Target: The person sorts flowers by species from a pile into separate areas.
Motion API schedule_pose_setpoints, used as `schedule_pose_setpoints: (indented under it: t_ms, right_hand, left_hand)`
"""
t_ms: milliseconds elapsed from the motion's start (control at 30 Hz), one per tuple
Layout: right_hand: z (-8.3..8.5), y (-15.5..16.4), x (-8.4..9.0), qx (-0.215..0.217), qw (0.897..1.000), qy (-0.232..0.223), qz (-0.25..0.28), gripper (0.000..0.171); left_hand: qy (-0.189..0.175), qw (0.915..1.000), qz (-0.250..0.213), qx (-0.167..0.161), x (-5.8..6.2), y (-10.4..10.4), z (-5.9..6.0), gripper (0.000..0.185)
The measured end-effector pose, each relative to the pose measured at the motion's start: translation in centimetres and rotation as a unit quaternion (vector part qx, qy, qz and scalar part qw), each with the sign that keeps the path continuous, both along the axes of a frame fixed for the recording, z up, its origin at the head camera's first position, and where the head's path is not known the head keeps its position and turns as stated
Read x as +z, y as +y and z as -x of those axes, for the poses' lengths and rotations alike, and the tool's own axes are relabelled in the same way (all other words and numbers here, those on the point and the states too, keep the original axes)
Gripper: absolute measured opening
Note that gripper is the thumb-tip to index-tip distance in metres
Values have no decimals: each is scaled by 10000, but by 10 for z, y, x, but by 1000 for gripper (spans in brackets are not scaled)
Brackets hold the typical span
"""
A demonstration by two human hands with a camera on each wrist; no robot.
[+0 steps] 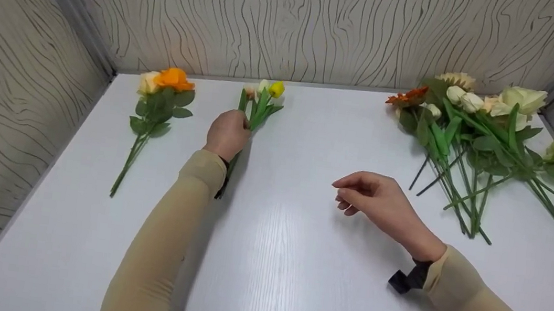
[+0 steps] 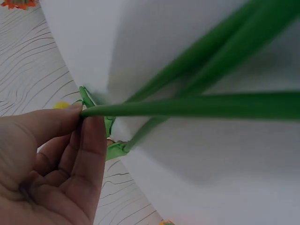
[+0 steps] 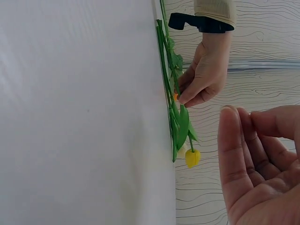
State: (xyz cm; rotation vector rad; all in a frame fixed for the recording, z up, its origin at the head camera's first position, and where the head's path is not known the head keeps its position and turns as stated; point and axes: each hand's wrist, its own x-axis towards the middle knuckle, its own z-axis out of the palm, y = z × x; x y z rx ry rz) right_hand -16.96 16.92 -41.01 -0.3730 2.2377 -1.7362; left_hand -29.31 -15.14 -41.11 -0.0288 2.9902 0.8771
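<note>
The walls (image 1: 293, 25) are covered with dark wood-grain lines, and the table (image 1: 260, 291) is bounded by them at its far, left and right edges. Both forearms are covered by tan sleeves (image 1: 154, 251) and are extended over the table from its near side.

A heap (image 1: 489, 145) of cream, white and rust-orange flowers is spread at the far right corner, heads toward the far edge, stems crossed. A pair of roses (image 1: 174, 79), one orange and one peach, is laid near the far left corner, stems directed toward the near edge.

The tulips (image 1: 260, 114) are located near the far edge, left of its middle, well apart from the heap. The left hand (image 1: 229, 131) is placed at them: one green stem (image 2: 187, 108) is pinched in its grip between thumb and forefinger, with further stems seen beside it.

The right hand (image 1: 382, 200) is held above the table between tulips and heap; its grip is loosely curled, thumb near the fingers, nothing held. A black mount (image 1: 401, 282) is worn at that wrist. One yellow head (image 1: 276, 89) is noted among the tulips.
</note>
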Motion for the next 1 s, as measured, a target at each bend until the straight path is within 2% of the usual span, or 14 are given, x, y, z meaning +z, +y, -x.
schedule_pose_setpoints:
  t_ms: [100, 300, 500, 800, 1000]
  right_hand:
    - [0, -1, -1, 34, 10000, -6, -62, 29]
    - [0, -1, -2, 89, 9999, -43, -118, 31]
    - [1, -1, -2, 101, 9999, -66, -108, 31]
    - [3, 2, -4, 111, 9998, -79, -143, 31]
    - [11, 13, -4, -26, 9996, 59, -260, 32]
  left_hand:
    - [-49, 9999, 106, 99, -3, -1, 3, 11]
    - [75, 9995, 314, 63, -9, -1, 4, 8]
    - [90, 9994, 305, 105, -12, -2, 5, 6]
    - [-158, 9996, 67, 229, -4, -3, 4, 13]
    - [115, 9997, 175, 114, 4, 4, 3, 22]
